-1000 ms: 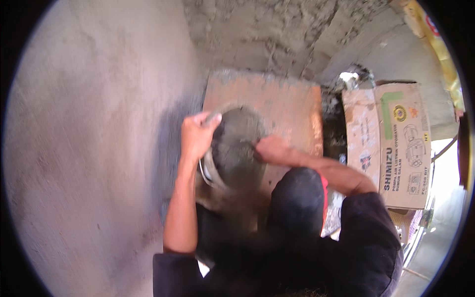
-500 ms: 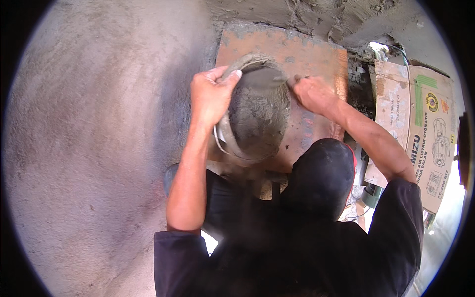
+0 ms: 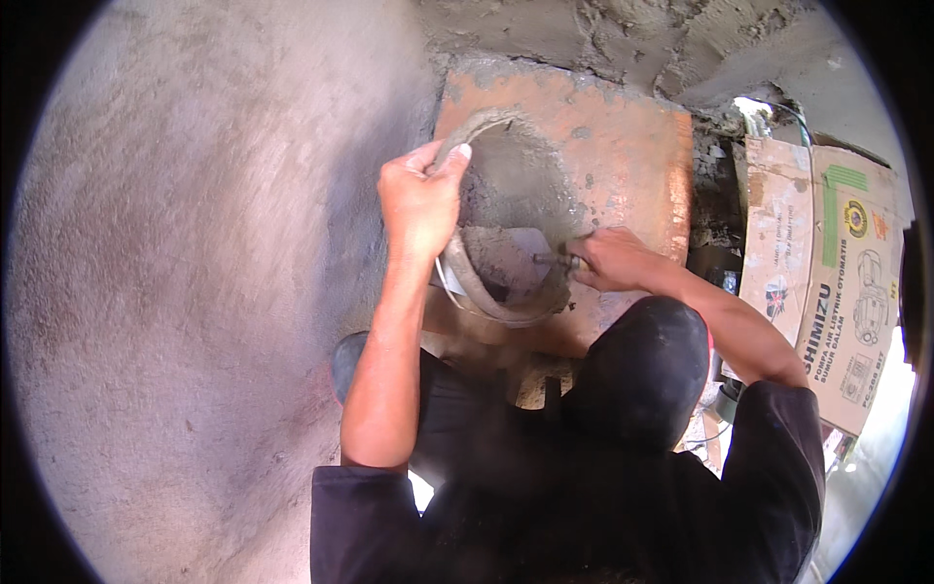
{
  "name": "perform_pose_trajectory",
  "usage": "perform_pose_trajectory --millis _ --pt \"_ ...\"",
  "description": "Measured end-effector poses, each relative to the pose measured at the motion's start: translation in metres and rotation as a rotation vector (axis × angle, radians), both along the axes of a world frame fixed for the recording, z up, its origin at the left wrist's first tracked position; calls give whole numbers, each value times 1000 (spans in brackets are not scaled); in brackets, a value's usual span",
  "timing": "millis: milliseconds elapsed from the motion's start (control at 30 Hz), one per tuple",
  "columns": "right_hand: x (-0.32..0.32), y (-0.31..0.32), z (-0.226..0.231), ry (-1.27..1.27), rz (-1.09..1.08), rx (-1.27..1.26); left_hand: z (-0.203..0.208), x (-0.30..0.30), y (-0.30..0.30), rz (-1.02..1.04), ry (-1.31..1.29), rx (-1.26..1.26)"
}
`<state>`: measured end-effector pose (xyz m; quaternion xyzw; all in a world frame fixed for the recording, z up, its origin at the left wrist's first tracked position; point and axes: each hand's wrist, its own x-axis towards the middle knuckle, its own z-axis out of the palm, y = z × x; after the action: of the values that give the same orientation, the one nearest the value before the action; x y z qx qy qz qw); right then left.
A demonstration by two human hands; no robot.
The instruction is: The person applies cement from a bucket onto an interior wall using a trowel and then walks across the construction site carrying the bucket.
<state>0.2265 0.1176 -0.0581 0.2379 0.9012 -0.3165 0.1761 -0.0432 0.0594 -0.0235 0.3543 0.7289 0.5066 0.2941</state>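
Note:
My left hand (image 3: 420, 200) is closed on the left rim of a mortar-caked bucket (image 3: 486, 300), its thumb lying over the edge. The bucket is tilted, and grey wet mortar (image 3: 516, 175) coats its inside. In my right hand (image 3: 615, 261) is the handle of a trowel (image 3: 516, 255), gripped from the right. The trowel's flat blade lies inside the bucket's mouth, toward the near side, with some mortar on it. How deep the mortar is cannot be made out.
Under the bucket lies an orange-brown board (image 3: 632, 146) smeared with mortar. A plastered wall (image 3: 195, 243) rises close on the left, and rough mortar (image 3: 623, 39) runs along the far side. Flattened cardboard (image 3: 846, 282) stands at the right. My knees are near the board's front edge.
My right hand has drawn the trowel from the far part of the bucket toward me. My left hand keeps its hold on the rim.

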Motion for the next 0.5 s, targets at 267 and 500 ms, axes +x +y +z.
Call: perform_pose_trajectory --millis 267,500 --pt "12 13 14 -48 -128 276 21 -2 9 -67 -92 -56" --pt "44 29 177 -31 14 402 29 -53 5 -19 -244 -69"
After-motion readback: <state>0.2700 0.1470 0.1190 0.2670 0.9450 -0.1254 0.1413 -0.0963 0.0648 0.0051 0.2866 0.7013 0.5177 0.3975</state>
